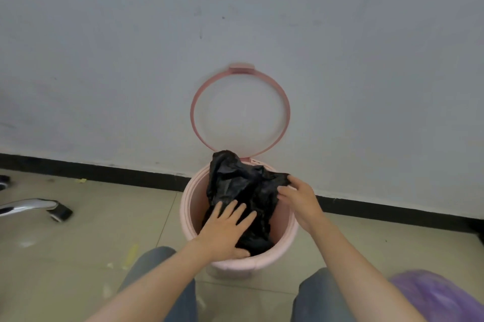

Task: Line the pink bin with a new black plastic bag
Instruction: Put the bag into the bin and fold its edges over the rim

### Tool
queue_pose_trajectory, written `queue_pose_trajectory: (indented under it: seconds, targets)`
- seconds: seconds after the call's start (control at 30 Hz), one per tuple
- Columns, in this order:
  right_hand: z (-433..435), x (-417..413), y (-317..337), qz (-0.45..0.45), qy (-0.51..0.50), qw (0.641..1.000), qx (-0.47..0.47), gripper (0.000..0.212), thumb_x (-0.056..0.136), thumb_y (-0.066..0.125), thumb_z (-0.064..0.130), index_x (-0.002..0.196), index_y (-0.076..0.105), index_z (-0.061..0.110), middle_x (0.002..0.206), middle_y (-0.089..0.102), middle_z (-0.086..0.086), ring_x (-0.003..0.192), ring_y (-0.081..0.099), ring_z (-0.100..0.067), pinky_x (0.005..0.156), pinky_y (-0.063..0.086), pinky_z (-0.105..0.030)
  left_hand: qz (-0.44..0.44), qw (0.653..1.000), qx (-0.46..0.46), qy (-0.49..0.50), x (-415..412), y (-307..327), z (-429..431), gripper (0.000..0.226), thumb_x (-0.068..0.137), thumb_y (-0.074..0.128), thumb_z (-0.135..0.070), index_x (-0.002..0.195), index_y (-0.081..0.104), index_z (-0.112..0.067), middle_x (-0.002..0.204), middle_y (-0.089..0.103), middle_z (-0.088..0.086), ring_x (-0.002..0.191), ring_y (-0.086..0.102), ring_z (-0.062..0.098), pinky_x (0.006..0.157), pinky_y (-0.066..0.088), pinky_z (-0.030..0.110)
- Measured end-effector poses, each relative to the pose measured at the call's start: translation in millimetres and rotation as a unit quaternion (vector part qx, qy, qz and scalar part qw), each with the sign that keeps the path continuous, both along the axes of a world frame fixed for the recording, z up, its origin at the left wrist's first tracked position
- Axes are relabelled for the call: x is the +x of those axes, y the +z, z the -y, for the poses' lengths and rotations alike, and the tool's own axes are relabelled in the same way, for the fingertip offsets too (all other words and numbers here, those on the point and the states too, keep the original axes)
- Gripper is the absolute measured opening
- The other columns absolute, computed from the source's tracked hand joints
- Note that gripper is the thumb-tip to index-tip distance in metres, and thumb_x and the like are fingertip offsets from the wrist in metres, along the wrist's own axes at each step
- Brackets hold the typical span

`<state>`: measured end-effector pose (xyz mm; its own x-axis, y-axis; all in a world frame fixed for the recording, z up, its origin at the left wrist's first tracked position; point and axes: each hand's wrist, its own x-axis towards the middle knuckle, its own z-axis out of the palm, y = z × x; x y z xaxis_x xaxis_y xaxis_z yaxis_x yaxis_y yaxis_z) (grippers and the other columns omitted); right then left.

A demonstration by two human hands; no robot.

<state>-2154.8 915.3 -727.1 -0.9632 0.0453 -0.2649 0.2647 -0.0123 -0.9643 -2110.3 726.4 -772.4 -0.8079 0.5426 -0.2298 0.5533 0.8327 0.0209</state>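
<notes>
under both hands point(227, 227), black bag point(243, 185), inside pink bin point(187, 206)

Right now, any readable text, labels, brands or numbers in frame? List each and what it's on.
None readable.
Round pink plastic bin: no label or brand on the visible wall.
Crumpled black plastic bag: no print visible.
Raised pink ring lid: plain.
Translucent purple bag: blurred, no text discernible.
Grey wall: only scuff marks.
</notes>
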Motion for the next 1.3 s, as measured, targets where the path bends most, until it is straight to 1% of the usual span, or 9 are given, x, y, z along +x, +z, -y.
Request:
queue_pose_trajectory:
  seconds: [0.17, 0.27, 0.37, 0.47, 0.73, 0.87, 0.97, 1.2, 1.3]
  targets:
    - [-19, -1, 16, -0.009, -0.044, 0.986, -0.162, 0.027, 0.087, 0.044, -0.010, 0.088, 0.058, 0.014, 0.094, 0.064, -0.003, 0.092, 0.060, -0.016, 0.092, 0.044, -0.031, -0.018, 0.997, -0.060, 0.054, -22, -2, 22, 0.049, 0.090, 0.048, -0.033, 0.137, 0.037, -0.026, 0.154, 0.022, 0.008, 0.142, -0.002, 0.037, 0.110, -0.009, 0.065]
    - [-24, -1, 16, -0.023, -0.018, 0.996, 0.087, 0.034, 0.083, 0.047, -0.006, 0.116, 0.051, 0.000, 0.109, 0.059, -0.013, 0.103, 0.056, -0.025, 0.094, 0.044, -0.038, -0.050, 0.997, -0.006, 0.065, -34, 8, 41, 0.033, 0.089, 0.046, -0.029, 0.117, 0.060, -0.018, 0.144, 0.041, 0.002, 0.142, 0.010, 0.025, 0.116, -0.004, 0.051]
    - [-20, 6, 10, -0.155, 0.005, 0.796, 0.586, 0.067, 0.069, 0.062, -0.006, 0.132, 0.041, 0.003, 0.137, 0.037, -0.034, 0.128, 0.035, -0.049, 0.101, 0.040, -0.057, -0.076, 0.994, 0.033, 0.071, -42, 21, 55, 0.032, 0.087, 0.050, -0.031, 0.112, 0.063, -0.017, 0.140, 0.047, -0.004, 0.141, 0.017, 0.017, 0.117, 0.001, 0.045]
    - [-3, 14, 6, -0.362, 0.053, 0.587, 0.722, 0.082, 0.044, 0.074, -0.011, 0.120, 0.057, 0.013, 0.125, 0.054, -0.033, 0.114, 0.053, -0.051, 0.083, 0.049, -0.061, -0.081, 0.993, 0.059, 0.055, -45, 31, 66, 0.027, 0.084, 0.054, -0.027, 0.106, 0.067, -0.017, 0.137, 0.052, -0.006, 0.140, 0.021, 0.016, 0.116, 0.000, 0.042]
    - [23, 8, 9, -0.471, 0.328, 0.405, 0.711, 0.074, 0.063, 0.072, 0.029, 0.132, 0.046, 0.018, 0.134, 0.057, -0.005, 0.129, 0.047, -0.024, 0.108, 0.030, -0.047, -0.082, 0.992, 0.093, 0.040, -48, 55, 92, 0.024, 0.084, 0.058, -0.027, 0.103, 0.068, -0.018, 0.128, 0.059, -0.004, 0.136, 0.032, 0.010, 0.117, 0.002, 0.033]
    - [3, -30, 19, -0.208, 0.332, 0.496, 0.775, 0.072, 0.085, 0.052, 0.033, 0.143, 0.009, 0.038, 0.142, 0.040, -0.014, 0.135, 0.025, -0.036, 0.111, -0.004, -0.065, -0.080, 0.987, 0.132, 0.034, -46, 62, 110, 0.025, 0.086, 0.059, -0.026, 0.104, 0.068, -0.011, 0.121, 0.065, 0.003, 0.130, 0.043, 0.015, 0.112, 0.020, 0.026]
    - [-27, -38, 17, -0.089, 0.307, 0.543, 0.777, 0.052, 0.087, 0.048, 0.043, 0.136, 0.031, 0.040, 0.139, 0.039, -0.016, 0.132, 0.025, -0.037, 0.109, -0.001, -0.067, -0.045, 0.984, 0.131, 0.110, -41, 65, 128, 0.026, 0.085, 0.060, -0.027, 0.106, 0.067, -0.012, 0.124, 0.063, 0.005, 0.127, 0.046, 0.017, 0.102, 0.035, 0.027]
    - [-38, -23, 10, -0.184, 0.284, 0.647, 0.683, 0.032, 0.089, 0.048, 0.035, 0.121, 0.053, 0.032, 0.113, 0.056, -0.004, 0.114, 0.042, -0.024, 0.106, 0.021, -0.040, -0.134, 0.986, -0.030, 0.092, -38, 50, 117, 0.038, 0.085, 0.050, -0.035, 0.122, 0.051, -0.026, 0.131, 0.054, -0.002, 0.134, 0.031, 0.022, 0.113, 0.012, 0.050]
    - [-37, -20, 20, -0.234, 0.281, 0.670, 0.646, 0.030, 0.093, 0.047, 0.023, 0.120, 0.059, 0.028, 0.098, 0.066, -0.008, 0.098, 0.053, -0.027, 0.090, 0.034, -0.035, -0.154, 0.988, 0.013, -0.009, -31, 47, 83, 0.036, 0.084, 0.057, -0.033, 0.119, 0.056, -0.027, 0.118, 0.063, -0.003, 0.115, 0.053, 0.018, 0.104, 0.034, 0.038]
